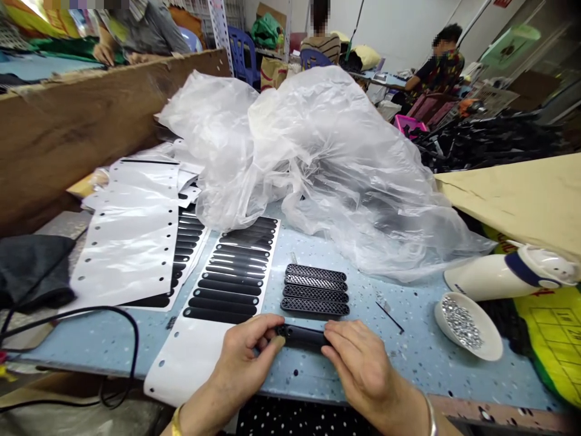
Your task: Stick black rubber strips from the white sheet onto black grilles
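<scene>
Black bar (306,336) is lying level between the two hands, just above the near part of the blue worktop (417,345). The left hand (247,351) is pinching its left end between thumb and fingers; the right hand (363,357) is gripping its other end. Just beyond the hands, four patterned bars (316,289) are sitting side by side. A sheet of black strips (231,272) is stretching away from beneath the left forearm, and farther left a pile of white sheets (131,236) is spreading out near a loose cable (134,339). Well past both hands, a big clear plastic bag (318,139) is covering much of the worktop's far side. Right of the right hand, a thin black rod (390,318) is lying slantwise; farther out, a white bowl (494,340) is holding small silvery pieces (462,323), and behind it a white bottle (481,275) is lying on its side.
</scene>
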A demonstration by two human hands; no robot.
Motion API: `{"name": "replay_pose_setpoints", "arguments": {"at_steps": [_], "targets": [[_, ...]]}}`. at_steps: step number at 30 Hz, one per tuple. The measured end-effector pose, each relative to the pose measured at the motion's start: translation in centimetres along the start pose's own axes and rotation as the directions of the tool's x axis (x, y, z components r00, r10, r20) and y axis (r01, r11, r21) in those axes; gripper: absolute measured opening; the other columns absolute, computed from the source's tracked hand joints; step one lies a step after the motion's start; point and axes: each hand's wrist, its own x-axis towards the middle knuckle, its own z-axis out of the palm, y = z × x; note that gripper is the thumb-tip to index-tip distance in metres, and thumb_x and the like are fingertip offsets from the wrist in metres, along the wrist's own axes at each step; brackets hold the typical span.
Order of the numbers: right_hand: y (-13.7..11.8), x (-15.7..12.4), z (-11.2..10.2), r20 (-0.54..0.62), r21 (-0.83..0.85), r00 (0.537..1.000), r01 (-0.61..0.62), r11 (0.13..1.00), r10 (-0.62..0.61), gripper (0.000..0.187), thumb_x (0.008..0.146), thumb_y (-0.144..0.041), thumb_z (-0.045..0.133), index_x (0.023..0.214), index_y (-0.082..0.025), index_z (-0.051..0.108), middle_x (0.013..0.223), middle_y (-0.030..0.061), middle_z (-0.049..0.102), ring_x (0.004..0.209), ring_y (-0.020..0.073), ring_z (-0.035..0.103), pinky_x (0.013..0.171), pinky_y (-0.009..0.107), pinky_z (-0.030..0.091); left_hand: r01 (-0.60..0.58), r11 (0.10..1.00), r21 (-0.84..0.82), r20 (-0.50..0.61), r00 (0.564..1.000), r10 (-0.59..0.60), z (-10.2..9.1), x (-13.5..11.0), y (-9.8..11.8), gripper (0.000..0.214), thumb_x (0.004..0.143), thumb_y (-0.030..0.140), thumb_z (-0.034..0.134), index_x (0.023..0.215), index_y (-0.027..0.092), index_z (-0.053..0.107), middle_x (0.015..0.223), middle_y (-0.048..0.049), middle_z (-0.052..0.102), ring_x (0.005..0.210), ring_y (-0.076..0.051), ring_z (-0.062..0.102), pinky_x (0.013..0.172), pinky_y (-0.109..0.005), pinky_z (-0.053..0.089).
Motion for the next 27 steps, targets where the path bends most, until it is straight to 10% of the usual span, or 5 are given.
{"name": "replay_pose_setpoints", "arguments": {"at_steps": [27], "targets": [[-0.6, 1.4, 0.3, 0.118, 0.032, 0.993, -0.023, 0.999, 0.019, 0.023, 0.090, -0.002, 0.045, 0.099, -0.007, 0.067, 0.086, 0.0139, 0.068, 0.081, 0.0240, 0.062, 0.068, 0.041, 0.054, 0.126, 0.989, -0.083, 0.060, 0.991, -0.122, -0.3, 0.3, -0.1, 0.020, 0.077, 0.020, 0.062, 0.095, 0.017, 0.071, 0.068, -0.0004, 0.067, 0.059, -0.014, 0.062, 0.055, -0.024, 0.052]]}}
